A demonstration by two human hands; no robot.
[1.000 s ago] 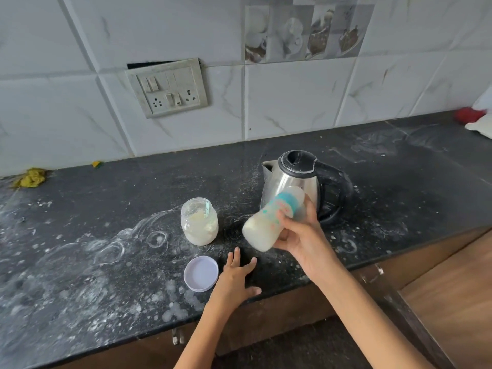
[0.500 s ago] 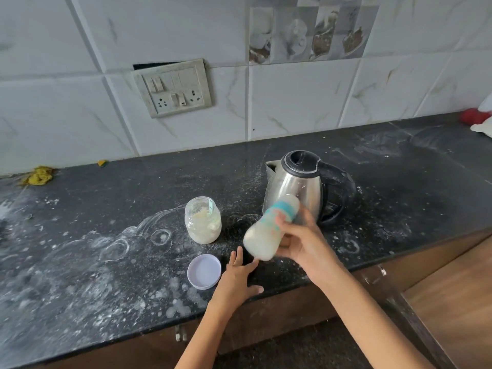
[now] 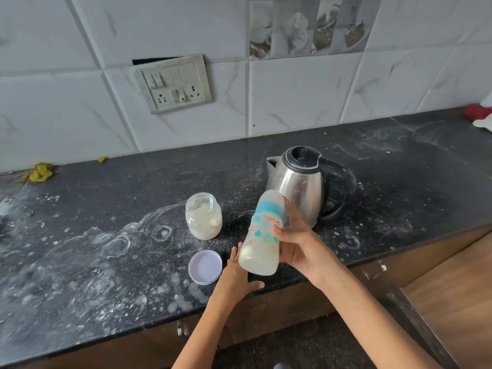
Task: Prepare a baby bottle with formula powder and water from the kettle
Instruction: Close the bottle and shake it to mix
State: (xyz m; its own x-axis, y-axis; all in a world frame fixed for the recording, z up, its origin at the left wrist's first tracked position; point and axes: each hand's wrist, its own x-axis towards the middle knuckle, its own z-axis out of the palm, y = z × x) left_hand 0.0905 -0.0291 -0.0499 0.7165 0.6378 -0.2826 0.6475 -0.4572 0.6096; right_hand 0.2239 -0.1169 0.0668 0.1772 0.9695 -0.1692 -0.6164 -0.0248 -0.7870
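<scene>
Right hand (image 3: 298,246) grips the capped, milky bottle (image 3: 262,235) mid-frame; left hand (image 3: 237,275) flat, fingers relaxed; mixing nearly done.

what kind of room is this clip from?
Most likely a home kitchen: a dark stone counter against a tiled wall, a steel electric kettle on it, and a switch-and-socket plate set in the tiles.
</scene>
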